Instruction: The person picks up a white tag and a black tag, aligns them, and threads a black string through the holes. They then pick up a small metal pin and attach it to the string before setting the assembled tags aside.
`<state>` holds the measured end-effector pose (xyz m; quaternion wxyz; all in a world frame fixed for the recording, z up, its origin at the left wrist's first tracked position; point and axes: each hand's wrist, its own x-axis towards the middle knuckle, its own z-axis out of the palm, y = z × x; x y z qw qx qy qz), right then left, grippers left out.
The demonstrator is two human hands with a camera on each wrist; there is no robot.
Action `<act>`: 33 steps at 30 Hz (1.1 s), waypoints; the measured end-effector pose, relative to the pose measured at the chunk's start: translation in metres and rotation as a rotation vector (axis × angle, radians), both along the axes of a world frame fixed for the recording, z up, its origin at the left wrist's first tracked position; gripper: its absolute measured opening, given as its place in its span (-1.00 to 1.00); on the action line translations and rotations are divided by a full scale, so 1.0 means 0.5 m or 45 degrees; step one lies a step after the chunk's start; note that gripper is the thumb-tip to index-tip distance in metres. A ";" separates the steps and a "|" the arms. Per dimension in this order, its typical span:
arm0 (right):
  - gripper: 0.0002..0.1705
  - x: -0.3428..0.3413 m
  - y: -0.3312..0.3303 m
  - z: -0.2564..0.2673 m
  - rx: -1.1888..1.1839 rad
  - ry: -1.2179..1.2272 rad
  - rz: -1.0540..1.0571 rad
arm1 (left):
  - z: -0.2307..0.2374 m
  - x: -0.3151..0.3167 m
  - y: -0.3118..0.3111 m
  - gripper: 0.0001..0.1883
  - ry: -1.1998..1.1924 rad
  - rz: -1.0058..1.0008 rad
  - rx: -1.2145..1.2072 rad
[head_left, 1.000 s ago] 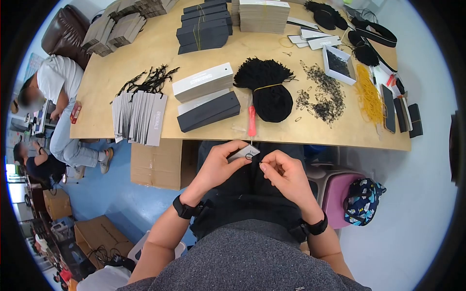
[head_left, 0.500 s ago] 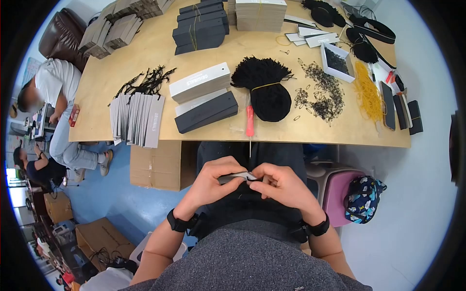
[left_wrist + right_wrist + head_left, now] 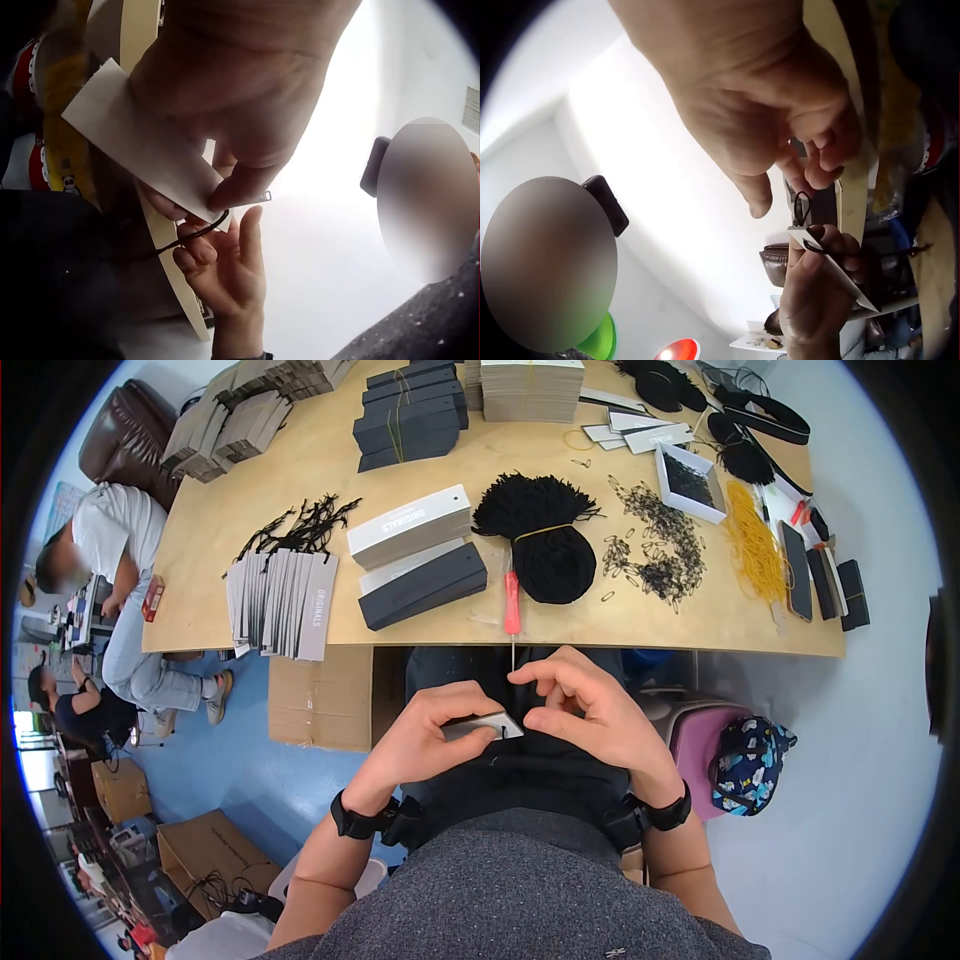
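Observation:
My left hand grips a pale card hang tag between thumb and fingers, above the lap. In the left wrist view a black cord passes through the hole at the tag's end and trails off to the side. A small dark loop stands out beside that end in the right wrist view. My right hand is just right of the tag, thumb and index finger spread apart, holding nothing visible. Ahead of the hands, a red-handled tool lies with its thin shaft over the table edge.
The wooden table bears corded tags, white tags, dark tags, a black cord bundle and scattered black pins. Yellow bands and a phone lie right. A cardboard box stands below.
Both hands first drew closer to the body and met at the tag's end. Since then the right hand has let go and moved away from the tag, its fingers spreading.

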<state>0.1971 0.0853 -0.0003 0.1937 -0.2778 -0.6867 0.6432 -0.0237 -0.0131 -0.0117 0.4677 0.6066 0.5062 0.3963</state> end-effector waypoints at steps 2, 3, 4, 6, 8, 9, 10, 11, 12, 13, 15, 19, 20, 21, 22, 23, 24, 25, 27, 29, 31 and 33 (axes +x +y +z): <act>-0.77 0.000 0.006 -0.004 0.198 -0.021 0.064 | -0.002 -0.001 0.000 -0.77 -0.084 -0.055 -0.044; -0.77 0.000 0.005 -0.009 0.196 -0.021 0.061 | -0.001 0.000 0.001 -0.77 -0.084 -0.058 -0.045; -0.81 -0.001 0.002 -0.017 0.095 0.002 0.012 | 0.002 0.001 0.002 -0.77 -0.074 -0.066 -0.080; -0.83 -0.001 0.001 -0.016 -0.006 0.028 -0.034 | 0.001 -0.001 0.003 -0.76 -0.063 -0.072 -0.116; -0.76 0.004 0.002 -0.003 -0.473 0.033 0.085 | -0.006 -0.005 0.006 -0.76 -0.069 -0.054 -0.136; -0.76 0.006 0.003 -0.003 -0.475 0.032 0.084 | -0.007 -0.005 0.007 -0.76 -0.069 -0.055 -0.138; -0.72 0.007 0.005 -0.003 -0.360 -0.089 0.166 | -0.006 -0.004 0.009 -0.77 -0.111 -0.040 -0.102; -0.68 0.007 0.006 -0.003 -0.243 -0.211 0.249 | -0.006 -0.004 0.010 -0.79 -0.152 -0.024 -0.066; -0.68 0.008 0.004 -0.011 -0.243 -0.211 0.249 | -0.005 -0.005 0.011 -0.79 -0.152 -0.024 -0.066; -0.69 0.008 -0.001 -0.024 0.048 -0.278 0.226 | -0.003 -0.006 0.011 -0.80 -0.171 -0.012 -0.125; -0.70 0.008 -0.004 -0.029 0.340 -0.342 0.200 | -0.002 -0.005 0.011 -0.81 -0.190 0.000 -0.184; -0.75 -0.003 -0.012 -0.013 0.363 -0.371 0.099 | -0.007 0.002 0.007 -0.83 -0.311 0.046 -0.256; -0.73 -0.007 -0.013 -0.011 0.334 -0.388 0.051 | -0.009 0.003 0.006 -0.83 -0.357 0.078 -0.288; -0.73 -0.011 -0.016 -0.013 0.334 -0.388 0.051 | -0.010 0.005 0.005 -0.83 -0.357 0.079 -0.288; -0.71 -0.015 -0.019 -0.018 0.316 -0.336 0.030 | -0.011 0.008 0.005 -0.83 -0.425 0.101 -0.312; -0.69 -0.018 -0.021 -0.024 0.298 -0.285 0.008 | -0.011 0.009 0.005 -0.83 -0.493 0.123 -0.335; -0.69 -0.021 -0.022 -0.031 0.298 -0.284 0.009 | -0.012 0.010 0.004 -0.83 -0.492 0.124 -0.335; -0.73 -0.024 -0.023 -0.040 0.288 -0.216 0.056 | -0.013 0.009 0.004 -0.82 -0.497 0.126 -0.337; -0.76 -0.027 -0.025 -0.047 0.276 -0.146 0.102 | -0.015 0.010 0.001 -0.80 -0.500 0.129 -0.340; -0.77 -0.029 -0.029 -0.049 0.164 -0.164 0.083 | -0.017 0.009 -0.002 -0.79 -0.546 0.184 -0.304; -0.81 -0.023 -0.036 -0.060 0.004 -0.114 0.024 | -0.006 0.003 -0.001 -0.77 -0.537 0.180 -0.321; -0.85 -0.013 -0.035 -0.067 -0.331 0.014 -0.086 | 0.006 0.004 -0.002 -0.75 -0.530 0.178 -0.337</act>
